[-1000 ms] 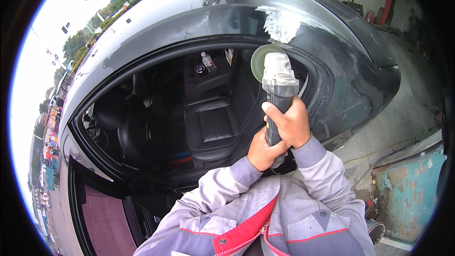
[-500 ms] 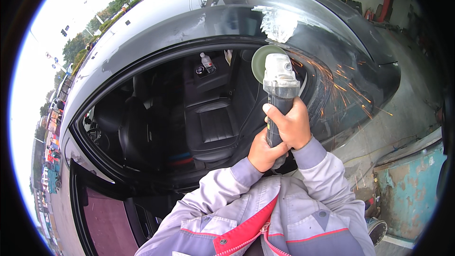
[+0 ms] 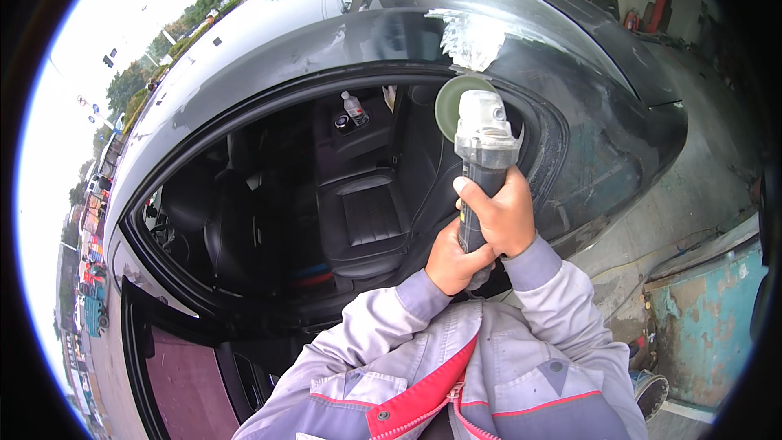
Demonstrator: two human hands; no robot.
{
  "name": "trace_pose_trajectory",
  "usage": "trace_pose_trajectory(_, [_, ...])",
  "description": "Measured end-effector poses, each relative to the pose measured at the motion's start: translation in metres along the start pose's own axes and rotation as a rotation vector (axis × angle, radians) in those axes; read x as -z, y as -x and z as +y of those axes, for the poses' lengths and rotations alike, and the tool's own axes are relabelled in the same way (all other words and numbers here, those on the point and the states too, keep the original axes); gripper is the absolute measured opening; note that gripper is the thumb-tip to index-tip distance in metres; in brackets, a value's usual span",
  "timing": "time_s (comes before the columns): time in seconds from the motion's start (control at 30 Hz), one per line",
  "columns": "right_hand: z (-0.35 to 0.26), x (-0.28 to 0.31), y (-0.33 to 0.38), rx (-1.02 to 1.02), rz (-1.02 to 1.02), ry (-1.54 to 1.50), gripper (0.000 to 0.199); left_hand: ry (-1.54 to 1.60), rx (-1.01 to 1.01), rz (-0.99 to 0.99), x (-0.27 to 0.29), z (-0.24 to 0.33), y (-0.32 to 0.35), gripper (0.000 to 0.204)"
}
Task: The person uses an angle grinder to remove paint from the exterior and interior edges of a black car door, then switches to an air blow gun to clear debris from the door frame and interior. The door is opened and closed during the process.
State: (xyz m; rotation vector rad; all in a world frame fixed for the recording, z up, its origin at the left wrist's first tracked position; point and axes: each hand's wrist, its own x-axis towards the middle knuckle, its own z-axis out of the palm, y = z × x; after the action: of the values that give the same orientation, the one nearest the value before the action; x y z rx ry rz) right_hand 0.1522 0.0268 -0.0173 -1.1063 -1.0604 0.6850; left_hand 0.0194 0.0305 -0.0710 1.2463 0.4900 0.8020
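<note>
Both hands are closed round the dark body of an angle grinder [image 3: 487, 132], held upright before my chest. My right hand [image 3: 508, 213] grips it just below the pale metal head, thumb across the front. Lower down, my left hand [image 3: 456, 259] wraps the rear of the handle. The green round guard or disc [image 3: 453, 107] on the head overlaps the upper rear edge of the door opening of a dark car [image 3: 603, 126]. Whether it touches the metal I cannot tell. Above it is a bare whitish patch [image 3: 474, 42] on the bodywork.
Inside the open doorway are a black leather seat [image 3: 376, 216], a clear bottle [image 3: 353, 107] and a small round container [image 3: 341, 122]. An open door [image 3: 183, 379] stands at lower left. To the right is a worn turquoise metal cabinet [image 3: 705, 322], with a bucket [image 3: 649, 395] beside it.
Orange sparks sprayed rightward from the grinder half a second ago; none show now. The grinder and both hands hold almost the same position.
</note>
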Motion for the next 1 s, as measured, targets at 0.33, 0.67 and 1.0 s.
trace_pose_trajectory(0.33, [-0.004, 0.011, 0.001, -0.019, 0.000, -0.055, 0.037, 0.014, 0.016, -0.013, -0.010, -0.004, -0.003, 0.025])
trace_pose_trajectory(0.67, [-0.001, 0.009, 0.005, -0.031, 0.023, -0.010, 0.036, -0.001, 0.043, -0.052, -0.005, -0.003, 0.003, 0.029])
trace_pose_trajectory(1.0, [0.001, -0.023, 0.003, -0.002, -0.031, -0.023, 0.038, 0.000, 0.039, -0.018, 0.023, -0.003, 0.012, 0.030])
